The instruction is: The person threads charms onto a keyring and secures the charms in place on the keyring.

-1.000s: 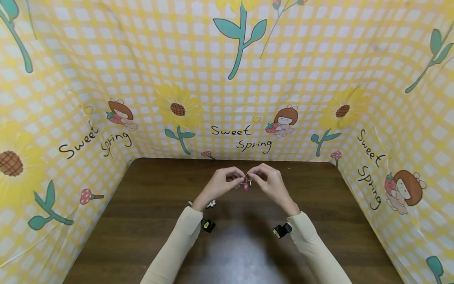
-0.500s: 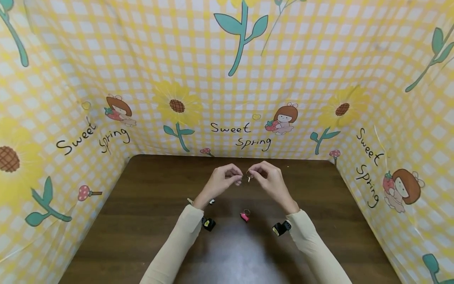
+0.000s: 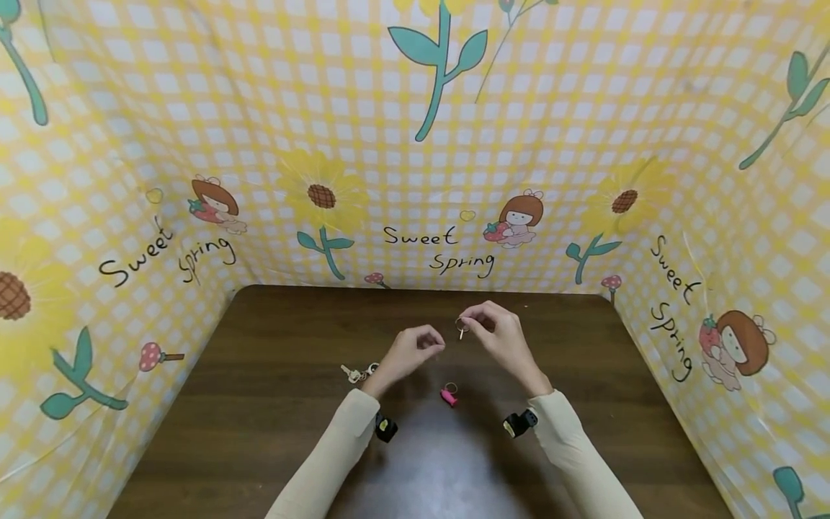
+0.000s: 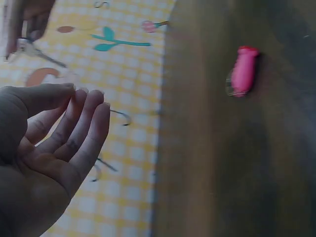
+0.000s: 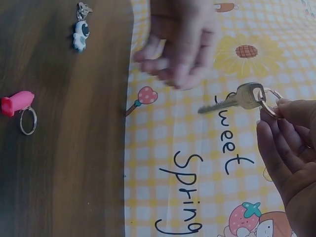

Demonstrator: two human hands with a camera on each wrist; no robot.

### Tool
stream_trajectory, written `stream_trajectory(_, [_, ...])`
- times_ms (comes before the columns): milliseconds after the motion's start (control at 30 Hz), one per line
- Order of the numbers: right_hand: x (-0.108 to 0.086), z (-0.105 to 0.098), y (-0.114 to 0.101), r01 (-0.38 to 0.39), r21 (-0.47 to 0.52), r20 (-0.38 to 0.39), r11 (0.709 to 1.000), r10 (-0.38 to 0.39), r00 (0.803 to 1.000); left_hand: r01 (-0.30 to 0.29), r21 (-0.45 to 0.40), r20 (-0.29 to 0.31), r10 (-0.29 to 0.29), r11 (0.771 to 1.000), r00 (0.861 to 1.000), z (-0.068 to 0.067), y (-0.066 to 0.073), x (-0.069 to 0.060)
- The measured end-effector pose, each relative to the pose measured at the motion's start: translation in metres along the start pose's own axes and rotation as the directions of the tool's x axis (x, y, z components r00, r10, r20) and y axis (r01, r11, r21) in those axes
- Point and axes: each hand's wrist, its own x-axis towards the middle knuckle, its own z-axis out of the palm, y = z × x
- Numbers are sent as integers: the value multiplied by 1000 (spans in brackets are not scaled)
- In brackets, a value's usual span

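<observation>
My right hand pinches a metal key ring between thumb and fingers. A single key hangs from that ring. To its left, my left hand holds nothing; in the left wrist view its fingers are loosely bent, with the thumb near the fingertips. On the table below both hands lies a pink keychain charm with its own metal ring. Beside the left wrist lies a white-and-black astronaut-like keychain figure with keys attached, partly covered by the arm in the head view.
The dark wooden table is enclosed at the back and sides by a yellow checked cloth printed with flowers and lettering. A small black camera sits on the left wrist and another on the right wrist.
The pink charm, earlier hanging between both hands, now lies on the table. My left hand has moved away from the ring, toward me. The keys by the left wrist have come into fuller view.
</observation>
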Motion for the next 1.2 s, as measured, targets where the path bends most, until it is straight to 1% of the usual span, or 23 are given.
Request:
stream_trajectory(67, [-1,0,1,-8,-3,-5,1000,8,1000,12,15,-8,-12,1000,1000,8,-8,-2])
stream_trajectory(133, [-3,0,1,-16,-1,-8,1000,16,1000,18,45,-2,-18,999,1000,17,-16,-3])
stream_trajectory(233, [-6,0,2,-28,0,-7,1000,28,1000,46,99,35,-49,994,998,30,-25,-4])
stream_trajectory(300, [-7,0,2,-35,-3,-3,999,35,999,73,148,61,-83,986,995,41,-30,-4])
stream_trajectory(400, [-7,-1,-3,-41,-13,-6,999,41,999,120,245,89,-146,962,985,56,-35,-3])
stream_trajectory(500, [-7,-2,-12,-45,-18,-13,999,45,999,156,365,99,-205,918,974,70,-39,-1])
stream_trajectory(567, [-6,-3,-18,-43,-17,-16,999,43,999,169,406,97,-226,898,969,76,-40,0])
stream_trajectory(600, [-6,-3,-19,-42,-17,-17,999,41,999,177,411,90,-234,894,968,78,-41,1])
stream_trajectory(700, [-6,-3,-16,-35,-15,-25,999,34,999,199,377,72,-243,905,967,79,-40,4])
stream_trajectory(733, [-5,-3,-14,-34,-14,-29,999,34,999,202,359,72,-243,911,967,77,-39,4])
stream_trajectory(800, [-5,-3,-9,-38,-11,-32,999,38,999,211,340,81,-252,916,964,74,-37,5])
stream_trajectory(867, [-6,-4,-5,-46,-9,-29,999,46,999,214,362,106,-268,907,957,70,-34,4])
stream_trajectory(1000, [-8,-6,-2,-52,6,-16,999,52,999,224,407,154,-309,885,939,66,-31,1])
stream_trajectory(1067, [-8,-7,-1,-51,11,-14,999,52,999,233,406,169,-323,884,931,65,-29,0])
stream_trajectory(1133, [-7,-8,0,-54,14,-15,998,54,998,225,391,172,-311,893,935,64,-29,0])
stream_trajectory(1200, [-6,-8,0,-59,18,-13,998,59,998,201,370,179,-282,907,942,62,-31,-1])
